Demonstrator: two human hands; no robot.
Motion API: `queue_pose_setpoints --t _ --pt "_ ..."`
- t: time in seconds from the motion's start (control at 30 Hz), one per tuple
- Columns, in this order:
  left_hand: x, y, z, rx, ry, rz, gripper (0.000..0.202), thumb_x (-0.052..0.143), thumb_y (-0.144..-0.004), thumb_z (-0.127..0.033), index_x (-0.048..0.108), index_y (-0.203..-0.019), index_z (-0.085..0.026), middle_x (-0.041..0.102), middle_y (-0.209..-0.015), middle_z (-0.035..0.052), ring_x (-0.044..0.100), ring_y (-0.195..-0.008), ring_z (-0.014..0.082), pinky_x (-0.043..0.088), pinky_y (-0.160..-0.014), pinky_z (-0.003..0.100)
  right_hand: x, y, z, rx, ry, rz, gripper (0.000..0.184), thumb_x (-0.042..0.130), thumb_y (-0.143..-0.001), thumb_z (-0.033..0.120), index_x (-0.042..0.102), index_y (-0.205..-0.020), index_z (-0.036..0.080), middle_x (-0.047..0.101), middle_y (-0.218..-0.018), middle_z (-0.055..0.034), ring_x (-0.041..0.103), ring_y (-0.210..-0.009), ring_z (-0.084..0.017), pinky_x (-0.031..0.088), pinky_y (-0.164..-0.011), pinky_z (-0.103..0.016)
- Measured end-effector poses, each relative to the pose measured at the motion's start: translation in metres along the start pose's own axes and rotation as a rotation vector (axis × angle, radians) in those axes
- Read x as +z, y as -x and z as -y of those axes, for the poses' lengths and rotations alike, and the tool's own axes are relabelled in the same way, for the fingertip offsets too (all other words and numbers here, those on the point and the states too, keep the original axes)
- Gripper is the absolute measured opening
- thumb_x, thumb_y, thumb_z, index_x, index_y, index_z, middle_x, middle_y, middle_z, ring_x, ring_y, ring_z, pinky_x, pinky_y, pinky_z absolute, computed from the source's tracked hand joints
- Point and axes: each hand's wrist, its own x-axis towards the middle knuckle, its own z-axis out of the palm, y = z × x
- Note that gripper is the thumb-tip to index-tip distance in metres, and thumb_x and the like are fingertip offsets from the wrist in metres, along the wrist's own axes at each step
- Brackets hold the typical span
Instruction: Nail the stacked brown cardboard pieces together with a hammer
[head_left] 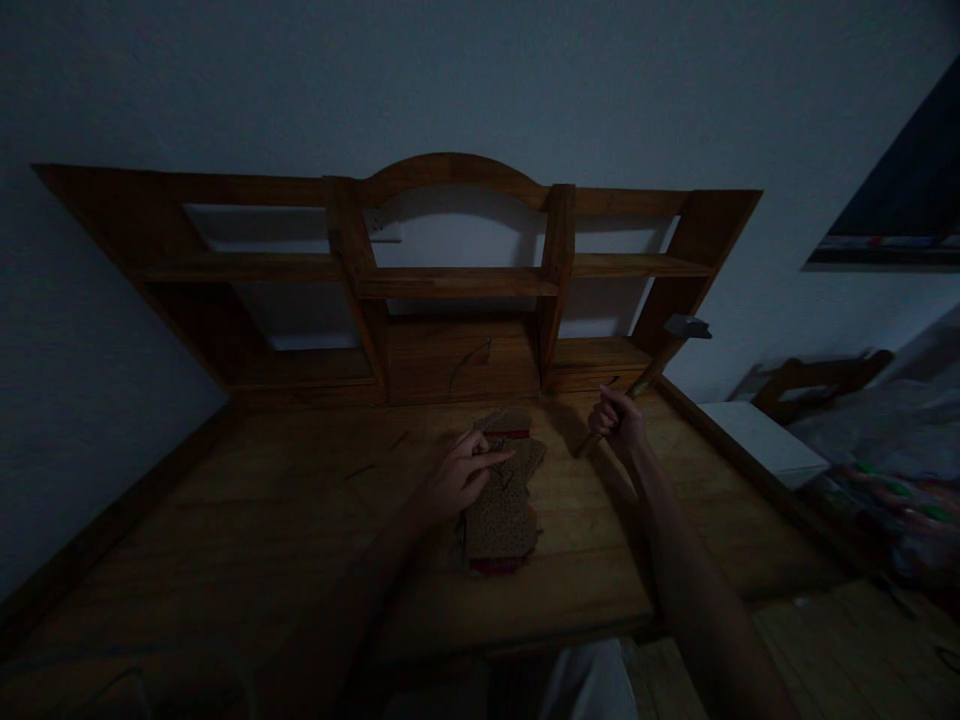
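My right hand [618,422] is closed round the wooden handle of a hammer [666,348], whose metal head is raised up and to the right above the desk. My left hand [459,474] rests on a stack of brown cork-like pieces [501,515] with a red edge, fingers pinched together as if steadying something small that I cannot make out. The stack lies at the middle of the wooden desk [262,520].
A wooden hutch with shelves [450,282] stands at the back of the desk against a pale wall. A few small dark bits [360,470] lie left of the stack. A chair with a white cushion [765,440] and cluttered items are at the right.
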Motion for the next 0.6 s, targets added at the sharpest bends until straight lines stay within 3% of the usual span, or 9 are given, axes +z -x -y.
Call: queue_pose_setpoints --t 0.23,0.6 --pt "-0.0034 0.0013 0.0047 0.001 -0.13 -0.048 0.048 0.044 -0.084 -0.017 0.049 -0.13 -0.029 0.043 -0.093 0.0069 0.039 -0.09 0.015 0.032 -0.08 0.029 0.0021 0.0 0.0014 0.004 -0.011 0.002 0.052 0.057 -0.083 0.033 0.02 -0.051 0.016 0.008 -0.047 0.0022 0.011 -0.038 -0.01 0.013 -0.037 -0.026" --pt "-0.0008 0.002 0.0043 0.053 -0.241 -0.019 0.05 0.044 -0.084 -0.019 0.045 -0.132 -0.033 0.044 -0.091 0.0066 0.038 -0.089 0.0163 0.03 -0.08 0.033 -0.0017 -0.0003 0.0027 0.012 -0.014 0.035 0.053 0.056 -0.084 0.034 0.02 -0.049 0.016 0.008 -0.046 0.002 0.011 -0.037 -0.01 0.015 -0.038 -0.027"
